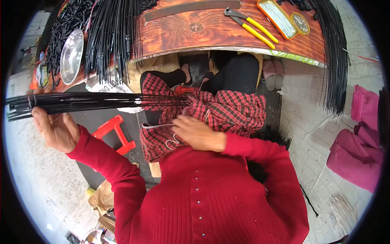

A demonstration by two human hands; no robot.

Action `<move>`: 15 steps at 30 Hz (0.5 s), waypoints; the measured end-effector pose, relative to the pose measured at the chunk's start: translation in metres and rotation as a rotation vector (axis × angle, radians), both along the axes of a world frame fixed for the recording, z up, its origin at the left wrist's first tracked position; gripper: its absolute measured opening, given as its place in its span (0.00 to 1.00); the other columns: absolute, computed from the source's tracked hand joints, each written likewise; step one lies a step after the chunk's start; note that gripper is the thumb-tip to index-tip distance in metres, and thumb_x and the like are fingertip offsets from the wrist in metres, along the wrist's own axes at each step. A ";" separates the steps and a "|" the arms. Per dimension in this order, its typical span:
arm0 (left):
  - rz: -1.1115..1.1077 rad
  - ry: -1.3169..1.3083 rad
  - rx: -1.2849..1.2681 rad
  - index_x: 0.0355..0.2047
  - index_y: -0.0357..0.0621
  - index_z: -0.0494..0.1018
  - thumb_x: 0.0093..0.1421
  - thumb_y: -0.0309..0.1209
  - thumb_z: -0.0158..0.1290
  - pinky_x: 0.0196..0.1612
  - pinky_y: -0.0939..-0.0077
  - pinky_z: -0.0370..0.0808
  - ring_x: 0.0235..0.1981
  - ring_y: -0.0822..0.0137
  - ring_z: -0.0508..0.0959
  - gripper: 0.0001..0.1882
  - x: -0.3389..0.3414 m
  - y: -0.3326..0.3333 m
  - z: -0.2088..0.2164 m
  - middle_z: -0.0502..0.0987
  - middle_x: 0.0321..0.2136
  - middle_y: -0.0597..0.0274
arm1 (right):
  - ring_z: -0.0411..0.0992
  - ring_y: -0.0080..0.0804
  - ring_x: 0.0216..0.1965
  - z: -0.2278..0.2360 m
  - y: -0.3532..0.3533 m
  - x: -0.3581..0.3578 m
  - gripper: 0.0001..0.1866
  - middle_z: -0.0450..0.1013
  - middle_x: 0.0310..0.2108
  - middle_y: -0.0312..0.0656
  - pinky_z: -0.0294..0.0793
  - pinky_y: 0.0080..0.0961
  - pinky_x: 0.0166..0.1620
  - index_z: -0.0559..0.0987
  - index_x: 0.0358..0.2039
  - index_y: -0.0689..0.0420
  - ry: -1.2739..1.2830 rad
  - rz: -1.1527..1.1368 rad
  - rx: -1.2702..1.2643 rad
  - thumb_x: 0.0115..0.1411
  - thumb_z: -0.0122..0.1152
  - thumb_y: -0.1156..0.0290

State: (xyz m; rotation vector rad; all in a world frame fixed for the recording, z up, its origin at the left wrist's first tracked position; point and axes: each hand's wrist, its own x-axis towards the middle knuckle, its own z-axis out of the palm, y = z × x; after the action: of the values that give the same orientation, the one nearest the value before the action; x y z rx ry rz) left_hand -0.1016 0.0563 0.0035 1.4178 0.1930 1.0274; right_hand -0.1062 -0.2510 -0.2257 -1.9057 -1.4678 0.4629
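A long bundle of thin black rods (93, 101) lies level across the left of the view, its right end reaching my lap. My left hand (55, 128) is out to the left, closed on the bundle near its far end. My right hand (197, 132) rests on a red and black checked apron (227, 112) in my lap, fingers curled at the rods' near end by a white cord. What the right fingers pinch is hidden.
A wooden table (195, 30) ahead holds yellow-handled pliers (254, 28), an orange tray (278, 18), a steel bowl (72, 57) and several more black rods hanging over both edges. A red plastic stool (113, 134) sits below left. Pink cloth (361, 146) lies at right.
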 end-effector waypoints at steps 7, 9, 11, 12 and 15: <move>-0.214 0.008 -0.086 0.54 0.35 0.65 0.63 0.27 0.49 0.45 0.62 0.76 0.42 0.59 0.76 0.19 0.036 -0.036 -0.043 0.75 0.43 0.47 | 0.57 0.52 0.61 -0.070 -0.018 0.009 0.23 0.61 0.57 0.57 0.54 0.43 0.63 0.73 0.45 0.67 0.149 0.089 -0.446 0.46 0.56 0.75; -0.210 0.037 -0.029 0.53 0.33 0.66 0.62 0.23 0.49 0.46 0.67 0.74 0.41 0.61 0.77 0.18 0.041 -0.054 -0.055 0.75 0.43 0.48 | 0.56 0.51 0.61 -0.063 -0.011 0.018 0.21 0.60 0.58 0.58 0.53 0.40 0.64 0.73 0.45 0.67 0.246 0.182 -0.551 0.49 0.53 0.74; -0.186 0.058 0.004 0.52 0.30 0.67 0.59 0.21 0.52 0.48 0.71 0.72 0.42 0.64 0.76 0.20 0.042 -0.076 -0.064 0.75 0.44 0.51 | 0.56 0.50 0.61 -0.061 -0.016 0.008 0.20 0.60 0.58 0.57 0.53 0.40 0.64 0.73 0.45 0.67 0.153 0.120 -0.482 0.51 0.51 0.74; -0.164 0.056 0.020 0.52 0.29 0.67 0.58 0.20 0.54 0.49 0.72 0.71 0.42 0.64 0.76 0.21 0.039 -0.083 -0.073 0.75 0.44 0.52 | 0.57 0.49 0.61 -0.056 -0.021 0.001 0.19 0.61 0.58 0.57 0.53 0.40 0.64 0.73 0.46 0.67 0.073 0.062 -0.422 0.53 0.49 0.74; -0.239 0.052 -0.025 0.52 0.28 0.67 0.57 0.19 0.54 0.50 0.73 0.70 0.43 0.67 0.75 0.21 0.035 -0.085 -0.077 0.75 0.44 0.53 | 0.59 0.49 0.60 -0.040 -0.029 -0.002 0.18 0.63 0.57 0.54 0.54 0.40 0.64 0.73 0.46 0.63 0.017 -0.058 -0.342 0.55 0.48 0.73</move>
State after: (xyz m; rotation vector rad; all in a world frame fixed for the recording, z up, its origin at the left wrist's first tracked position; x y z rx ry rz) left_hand -0.0671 -0.0287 -0.0735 1.4079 0.0715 0.7897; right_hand -0.1086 -0.2795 -0.2654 -2.1955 -1.3859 0.7396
